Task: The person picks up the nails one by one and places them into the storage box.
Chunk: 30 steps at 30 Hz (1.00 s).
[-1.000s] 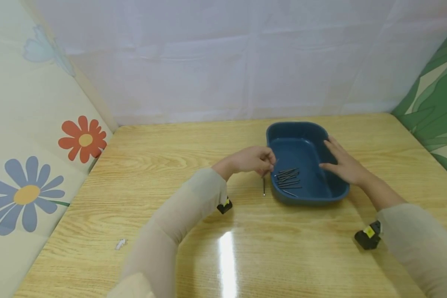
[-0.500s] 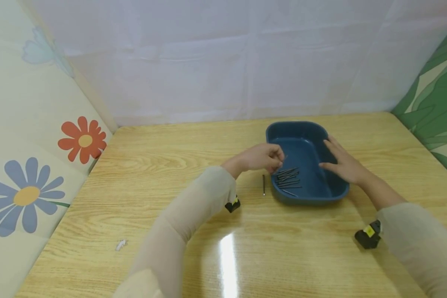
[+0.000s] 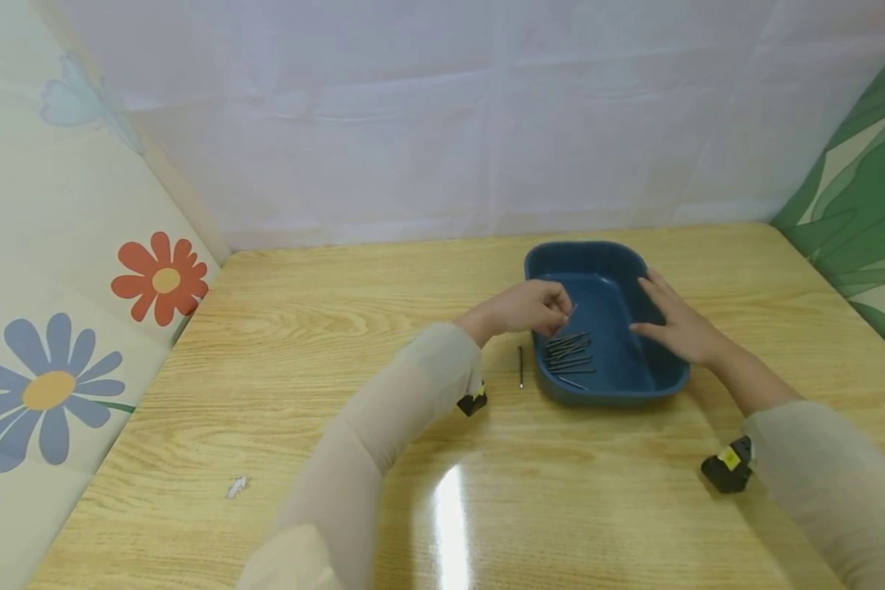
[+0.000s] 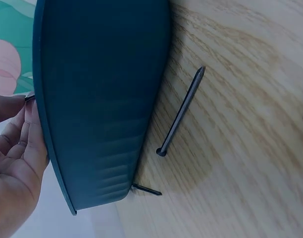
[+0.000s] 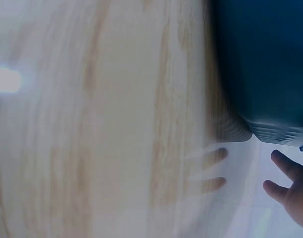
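Note:
In the head view my left hand (image 3: pixel 525 308) hovers over the left rim of a blue basin (image 3: pixel 614 305), pinching a thin dark nail (image 4: pixel 29 98) between thumb and fingertips. Several dark nails (image 3: pixel 569 352) lie in a loose pile at the basin's near left. Outside, on the table, a single nail (image 3: pixel 520 366) lies close to the left wall. The left wrist view shows a second nail (image 4: pixel 147 189) on the table, right by the basin's base. My right hand (image 3: pixel 684 326) rests at the basin's right rim, fingers spread and thumb reaching over the inside.
The wood-grain table (image 3: pixel 354 328) meets a white cloth backdrop (image 3: pixel 413 147) at its far edge. A small white patch (image 3: pixel 238 487) marks the front left of the table. Flower-painted panel (image 3: pixel 52 205) stands on the left, a leafy one (image 3: pixel 866 197) on the right.
My left hand has moved right, from beside the basin's left rim to over its inside, carrying the pinched nail. The right hand and the basin have stayed in place.

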{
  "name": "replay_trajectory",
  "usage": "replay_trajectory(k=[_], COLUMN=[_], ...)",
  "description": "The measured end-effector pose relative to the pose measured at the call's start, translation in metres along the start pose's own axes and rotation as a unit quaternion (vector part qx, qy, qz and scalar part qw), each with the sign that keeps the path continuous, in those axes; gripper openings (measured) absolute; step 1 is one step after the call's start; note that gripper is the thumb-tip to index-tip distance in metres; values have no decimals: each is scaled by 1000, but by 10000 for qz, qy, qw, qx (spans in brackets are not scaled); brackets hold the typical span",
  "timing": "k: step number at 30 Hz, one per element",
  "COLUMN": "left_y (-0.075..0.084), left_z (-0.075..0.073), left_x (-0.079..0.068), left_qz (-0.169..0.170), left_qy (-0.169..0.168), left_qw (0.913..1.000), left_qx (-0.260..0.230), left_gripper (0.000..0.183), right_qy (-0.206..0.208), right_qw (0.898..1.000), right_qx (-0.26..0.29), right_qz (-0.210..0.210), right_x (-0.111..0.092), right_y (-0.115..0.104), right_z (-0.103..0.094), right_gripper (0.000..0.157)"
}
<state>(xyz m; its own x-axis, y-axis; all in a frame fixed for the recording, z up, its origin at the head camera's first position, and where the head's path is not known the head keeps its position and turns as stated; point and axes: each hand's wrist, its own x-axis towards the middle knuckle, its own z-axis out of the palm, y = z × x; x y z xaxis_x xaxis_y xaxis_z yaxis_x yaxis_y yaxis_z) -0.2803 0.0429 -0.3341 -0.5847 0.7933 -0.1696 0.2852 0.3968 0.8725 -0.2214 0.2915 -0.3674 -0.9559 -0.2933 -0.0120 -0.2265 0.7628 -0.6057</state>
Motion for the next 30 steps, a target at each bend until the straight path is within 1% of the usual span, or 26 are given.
replay_trajectory(k=[4, 8, 11, 18, 20, 23, 27, 29, 30], left_y=[-1, -1, -1, 0, 1, 2, 4, 5, 6], left_z=[1, 2, 3, 6, 7, 8, 11, 12, 12], left_x=[7, 14, 19, 30, 33, 39, 45, 48, 48], left_qz=[-10, 15, 3, -109, -125, -163, -141, -111, -103], left_qy=[203, 367, 397, 416, 378, 292, 225, 200, 167], left_qw=[9998, 9984, 9968, 9925, 9906, 9854, 9723, 9659, 9643], left_qx=[74, 419, 697, 1144, 1310, 1670, 2323, 2580, 2640], left_gripper=[11, 7, 7, 5, 7, 8, 7, 7, 8], right_qy=[12, -35, -60, -54, -39, -20, -19, -20, -16], right_qw=[10000, 10000, 10000, 10000, 10000, 10000, 10000, 10000, 10000], right_qx=[17, 16, -6, -11, -2, 18, 45, 46, 38], right_qz=[-34, 25, 66, 79, 71, 45, 58, 82, 85], right_x=[0, 0, 1, 1, 0, -1, -1, -1, -1], right_y=[0, 0, 0, -1, -1, 0, 1, 1, 1], right_z=[1, 0, 0, 0, 0, 0, -1, -1, -1], right_gripper=[73, 73, 73, 74, 74, 74, 74, 73, 73])
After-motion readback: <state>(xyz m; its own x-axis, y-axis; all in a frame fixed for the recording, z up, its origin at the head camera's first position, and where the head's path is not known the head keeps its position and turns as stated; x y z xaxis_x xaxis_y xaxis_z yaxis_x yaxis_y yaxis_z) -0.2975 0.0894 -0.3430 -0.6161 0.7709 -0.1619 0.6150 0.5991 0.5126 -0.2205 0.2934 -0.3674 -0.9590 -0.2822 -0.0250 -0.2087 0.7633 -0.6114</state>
